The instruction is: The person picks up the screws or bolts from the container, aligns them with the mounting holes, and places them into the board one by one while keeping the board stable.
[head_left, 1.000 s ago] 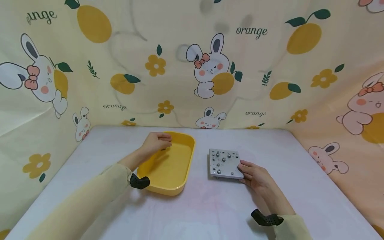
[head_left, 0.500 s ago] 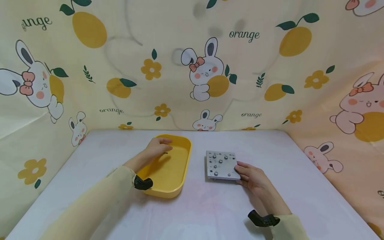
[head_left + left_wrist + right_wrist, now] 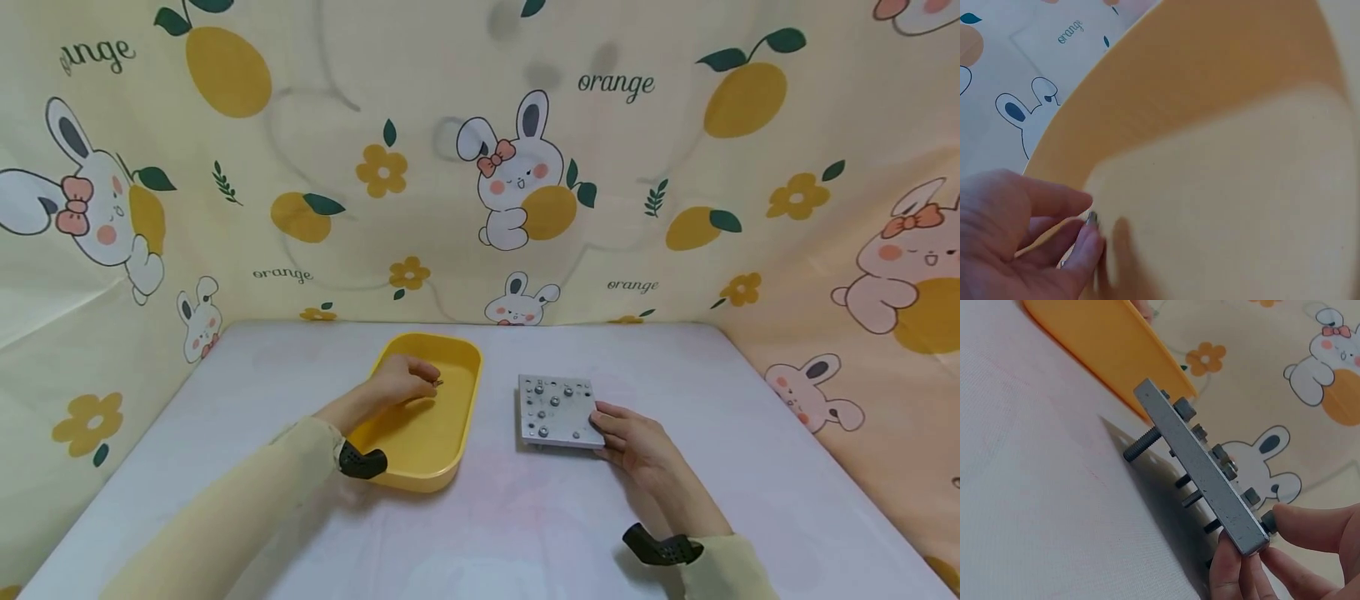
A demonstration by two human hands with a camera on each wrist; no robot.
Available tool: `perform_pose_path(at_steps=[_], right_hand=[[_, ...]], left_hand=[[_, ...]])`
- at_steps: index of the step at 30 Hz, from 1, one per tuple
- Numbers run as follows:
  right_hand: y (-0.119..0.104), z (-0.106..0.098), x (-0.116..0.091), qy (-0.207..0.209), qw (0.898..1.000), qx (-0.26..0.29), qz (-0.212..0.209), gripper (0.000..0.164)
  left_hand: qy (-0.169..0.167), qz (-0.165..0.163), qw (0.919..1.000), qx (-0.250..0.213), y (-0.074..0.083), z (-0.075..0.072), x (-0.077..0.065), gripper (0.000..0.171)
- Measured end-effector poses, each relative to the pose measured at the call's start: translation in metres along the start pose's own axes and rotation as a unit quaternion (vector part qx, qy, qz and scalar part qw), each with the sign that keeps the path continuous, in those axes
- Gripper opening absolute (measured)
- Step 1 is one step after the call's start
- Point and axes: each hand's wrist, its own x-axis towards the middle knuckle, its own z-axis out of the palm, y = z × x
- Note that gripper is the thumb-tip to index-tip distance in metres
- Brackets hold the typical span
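Two bare hands work over a counter [image 3: 510,533] covered in white fabric, faintly pink in places and finely woven up close. The left hand [image 3: 401,381] is within the rim of a yellow tray [image 3: 420,454], smooth and oblong with rounded corners; its thumb and fingers are drawn nearly together, pinching a small metal piece [image 3: 1092,217] above the tray's base. To the tray's right, the right hand [image 3: 637,443] grips a squarish metal plate [image 3: 566,418] near its lower right corner, thumb against a bolt head on top, fingers curled underneath. The plate is flat and grey with a scuffed edge, drilled with holes and studded with bolts [image 3: 1185,409] of differing widths; threaded shanks [image 3: 1141,445] of unequal length jut from its underside.

Thumb and fingers cover most of the small metal piece, so its shape is hard to make out; a second glint lower in that hand is too slight to identify. Whether the shanks touch the counter cannot be told. Pale sleeves [image 3: 225,508] run out of the head view at the bottom, and the rabbit-and-orange cloth [image 3: 322,167] behind is cut off at the sides.
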Motion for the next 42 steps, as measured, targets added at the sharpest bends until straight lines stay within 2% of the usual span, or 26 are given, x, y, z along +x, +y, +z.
perform_pose_path(at_steps=[6, 11, 14, 20, 23, 26, 33, 37, 42], right_hand=[[-0.001, 0.0, 0.001, -0.002, 1.0, 0.003, -0.001, 0.059], [0.001, -0.001, 0.0, -0.005, 1.0, 0.0, -0.002, 0.058], [0.002, -0.001, 0.0, -0.006, 1.0, 0.004, -0.006, 0.057], [0.002, 0.001, 0.0, 0.001, 1.0, 0.006, -0.009, 0.055], [0.002, 0.001, -0.001, 0.003, 1.0, 0.005, -0.01, 0.055], [0.001, 0.001, -0.002, 0.003, 1.0, 0.003, -0.01, 0.055], [0.005, 0.0, -0.001, -0.004, 1.0, 0.01, -0.011, 0.056], [0.004, 0.001, -0.002, 0.002, 1.0, 0.009, -0.009, 0.055], [0.002, 0.0, -0.001, 0.007, 1.0, 0.005, -0.005, 0.054]], left_hand=[[-0.055, -0.006, 0.9985, -0.008, 0.006, 0.01, 0.003, 0.04], [-0.081, -0.009, 0.9961, -0.033, 0.013, 0.021, 0.002, 0.046], [-0.069, -0.009, 0.9971, -0.031, 0.019, 0.025, 0.002, 0.049], [-0.022, 0.005, 0.9988, 0.044, 0.028, 0.018, 0.004, 0.049], [-0.034, 0.021, 0.9979, 0.052, 0.03, 0.011, 0.006, 0.045], [-0.047, 0.035, 0.9975, 0.038, 0.027, 0.009, 0.012, 0.04], [-0.002, 0.054, 0.998, 0.031, 0.015, 0.019, 0.025, 0.032], [-0.015, 0.06, 0.9978, 0.024, 0.013, 0.026, 0.029, 0.032], [-0.015, 0.081, 0.994, 0.073, 0.014, 0.035, 0.034, 0.027]])
